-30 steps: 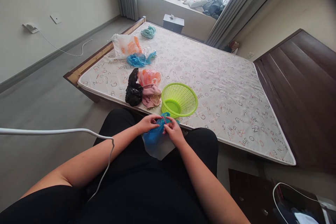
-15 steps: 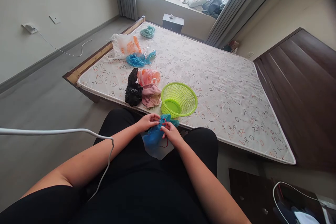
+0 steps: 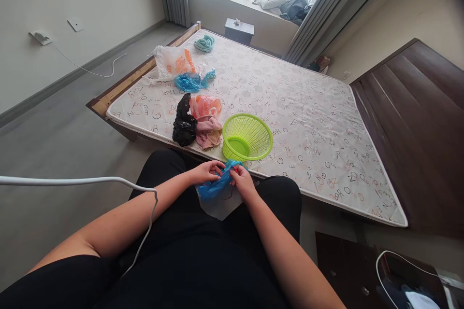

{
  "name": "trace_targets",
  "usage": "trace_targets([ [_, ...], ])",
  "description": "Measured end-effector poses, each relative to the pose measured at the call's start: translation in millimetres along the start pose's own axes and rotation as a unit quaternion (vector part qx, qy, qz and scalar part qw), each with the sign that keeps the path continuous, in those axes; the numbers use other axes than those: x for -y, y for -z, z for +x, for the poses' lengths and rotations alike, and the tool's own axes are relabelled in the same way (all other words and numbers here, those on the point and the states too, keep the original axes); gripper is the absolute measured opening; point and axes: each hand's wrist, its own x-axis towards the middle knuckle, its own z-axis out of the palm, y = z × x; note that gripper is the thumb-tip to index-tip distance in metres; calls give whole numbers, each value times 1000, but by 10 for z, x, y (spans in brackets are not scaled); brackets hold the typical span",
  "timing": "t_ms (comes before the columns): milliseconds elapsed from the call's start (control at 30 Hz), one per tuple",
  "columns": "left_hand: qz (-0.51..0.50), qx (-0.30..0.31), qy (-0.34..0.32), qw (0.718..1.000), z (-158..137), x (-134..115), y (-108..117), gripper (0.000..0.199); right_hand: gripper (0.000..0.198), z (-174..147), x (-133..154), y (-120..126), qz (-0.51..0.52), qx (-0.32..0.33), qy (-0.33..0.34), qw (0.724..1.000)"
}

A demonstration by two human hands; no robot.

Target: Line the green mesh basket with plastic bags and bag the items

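A crumpled blue plastic bag (image 3: 210, 190) with a thin red string (image 3: 228, 197) is over my lap, just in front of the mattress edge. My left hand (image 3: 205, 173) has its fingers curled at the bag's upper left, holding it loosely. At the bag's upper right, my right hand (image 3: 242, 182) pinches the bag close to the red string. Directly beyond the hands stands a green plastic basket (image 3: 259, 137) on the mattress. A pink cloth (image 3: 208, 131) and a black plastic bag (image 3: 184, 128) lie to the basket's left.
The mattress (image 3: 308, 135) also carries a red-and-white plastic bag (image 3: 206, 105), another blue bag (image 3: 190, 82), a white-and-orange bag (image 3: 176, 62) and a teal coil (image 3: 205, 43). A white cable (image 3: 72, 181) crosses over my left forearm. A dark headboard (image 3: 409, 120) rises at right.
My right hand has moved slightly right, with the bag's gathered top shifting along with it. The left hand's fingers have loosened and spread a little. Things on the mattress have stayed put.
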Motion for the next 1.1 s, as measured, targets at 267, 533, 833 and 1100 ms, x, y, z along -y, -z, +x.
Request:
trace_targets([
  [267, 176, -8, -18, 984, 8, 52, 55, 51, 36, -6, 50, 7, 39, -34, 24, 998],
  [533, 276, 4, -6, 961, -26, 54, 118, 53, 29, 10, 105, 84, 103, -95, 48, 989],
  [833, 245, -211, 46, 945, 13, -7, 260, 25, 27, -2, 197, 168, 161, -156, 36, 974],
  [1100, -83, -417, 46, 904, -26, -264, 573, 15, 30, 2, 211, 256, 191, -178, 24, 965],
])
